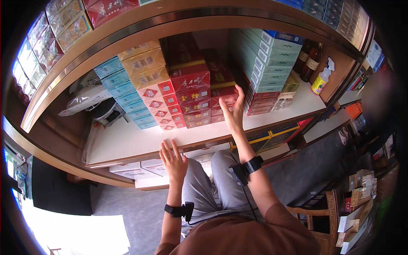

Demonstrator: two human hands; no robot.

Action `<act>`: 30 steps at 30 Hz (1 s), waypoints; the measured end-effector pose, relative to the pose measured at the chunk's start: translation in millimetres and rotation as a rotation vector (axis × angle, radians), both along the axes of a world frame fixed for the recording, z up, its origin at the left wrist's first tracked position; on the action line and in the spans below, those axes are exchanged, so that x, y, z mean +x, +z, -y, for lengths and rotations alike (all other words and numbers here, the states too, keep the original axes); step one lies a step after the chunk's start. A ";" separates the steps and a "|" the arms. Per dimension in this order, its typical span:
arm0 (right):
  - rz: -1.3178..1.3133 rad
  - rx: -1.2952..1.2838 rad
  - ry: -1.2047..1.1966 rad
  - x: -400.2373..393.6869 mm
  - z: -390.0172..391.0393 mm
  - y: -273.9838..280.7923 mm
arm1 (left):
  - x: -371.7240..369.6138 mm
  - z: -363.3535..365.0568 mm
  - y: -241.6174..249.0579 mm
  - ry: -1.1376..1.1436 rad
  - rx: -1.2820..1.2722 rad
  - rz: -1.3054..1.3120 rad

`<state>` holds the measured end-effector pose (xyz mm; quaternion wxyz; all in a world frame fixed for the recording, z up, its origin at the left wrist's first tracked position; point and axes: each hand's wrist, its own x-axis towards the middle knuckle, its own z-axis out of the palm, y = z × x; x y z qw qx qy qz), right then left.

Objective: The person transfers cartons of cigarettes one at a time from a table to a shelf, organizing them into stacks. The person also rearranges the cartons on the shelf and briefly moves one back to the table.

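My left hand (173, 163) rests its fingertips on the front edge of the white shelf (148, 144), fingers apart and nothing in them. My right hand (233, 112) is raised at a short stack of red cartons (217, 104), thumb in front of the end faces and fingers at the right side. Its thumb and fingers stand apart; whether they press on a carton is hard to tell. Left of it rise taller stacks: dark red cartons (191, 80), red-and-white cartons (159, 104), gold cartons (144, 63) and light blue cartons (123, 93).
Right of my right hand stand pale green cartons (276, 63) on red ones. Farther right are dark bottles (313, 61) and a yellow spray bottle (321, 80). A plastic bag (87, 100) lies at the shelf's left end. A curved wooden rim (127, 32) hangs above; a wooden chair (327, 216) stands behind right.
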<state>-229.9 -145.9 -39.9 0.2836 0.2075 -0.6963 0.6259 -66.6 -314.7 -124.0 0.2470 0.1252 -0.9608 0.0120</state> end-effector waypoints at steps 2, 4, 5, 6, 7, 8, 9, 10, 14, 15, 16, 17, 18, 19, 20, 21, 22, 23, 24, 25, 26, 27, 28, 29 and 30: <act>-0.019 -0.004 -0.026 -3.7 0.1 -2.0 | 0.0 0.2 -0.8 0.003 0.003 -0.005; 0.017 -0.041 -0.022 -12.4 -3.4 -4.7 | -1.1 0.5 -1.6 0.006 0.009 -0.012; 0.016 -0.040 -0.022 -16.9 -5.1 -5.7 | -0.9 0.6 -2.1 0.005 0.002 -0.015; 0.088 -0.072 0.028 -18.6 -6.4 -2.4 | -0.5 0.5 -2.7 0.003 -0.006 -0.018; 0.160 -0.104 0.078 -13.4 -6.7 8.2 | -0.2 0.5 -3.6 0.002 -0.005 -0.018; 0.236 -0.077 0.101 -4.9 -7.8 18.7 | -0.1 0.8 -4.4 -0.006 0.003 -0.029; 0.233 -0.078 0.100 0.2 -5.5 23.1 | -0.9 1.4 -4.0 -0.012 0.010 -0.041; -0.004 0.065 -0.135 2.9 -2.1 26.8 | -0.8 2.2 -3.8 -0.013 0.008 -0.049; -0.380 0.213 -0.072 27.7 26.3 81.3 | -1.0 1.1 -3.7 -0.007 0.033 -0.025; -0.393 0.276 0.002 32.6 37.4 93.5 | 0.2 1.0 -3.2 -0.010 0.031 -0.023; -0.410 0.374 -0.059 36.6 47.7 102.1 | 0.6 1.2 -2.7 -0.009 0.028 -0.017; -0.400 0.430 -0.129 34.7 58.1 101.4 | 0.3 1.5 -2.2 -0.010 0.027 -0.015; -0.340 0.410 -0.146 30.6 66.8 98.3 | 0.4 1.7 -1.9 -0.011 0.027 -0.016; -0.283 0.391 -0.162 27.6 71.6 96.2 | 1.2 1.7 -1.7 -0.011 0.025 -0.017; -0.285 0.389 -0.163 27.0 72.0 93.0 | 1.8 1.9 -1.4 -0.015 0.028 -0.013; -0.277 0.403 -0.214 29.1 71.7 92.7 | 1.4 2.2 -0.8 -0.020 0.031 -0.011; -0.271 0.416 -0.265 29.5 71.3 93.8 | 0.6 2.6 -0.3 -0.020 0.029 -0.018; -0.276 0.415 -0.266 28.6 68.0 95.3 | 1.1 3.0 -0.5 -0.021 0.028 -0.012; -0.279 0.392 -0.252 27.7 60.6 95.5 | 2.0 3.3 -0.9 -0.022 0.027 -0.003; -0.281 0.369 -0.238 26.8 52.4 94.8 | 2.3 3.8 -1.4 -0.022 0.028 -0.002; -0.321 0.316 -0.212 21.4 44.3 92.6 | 2.4 4.2 -2.2 -0.029 0.026 -0.014; -0.291 0.305 -0.216 21.7 35.2 91.7 | 2.3 4.2 -2.9 -0.036 0.024 -0.027; -0.277 0.201 -0.167 16.5 27.0 86.8 | 2.1 4.4 -3.5 -0.036 0.027 -0.026; -0.263 0.097 -0.118 9.1 19.1 78.7 | 1.7 4.7 -4.0 -0.034 0.026 -0.030; -0.273 0.056 -0.104 2.1 10.4 68.9 | 1.5 4.7 -4.8 -0.032 0.027 -0.034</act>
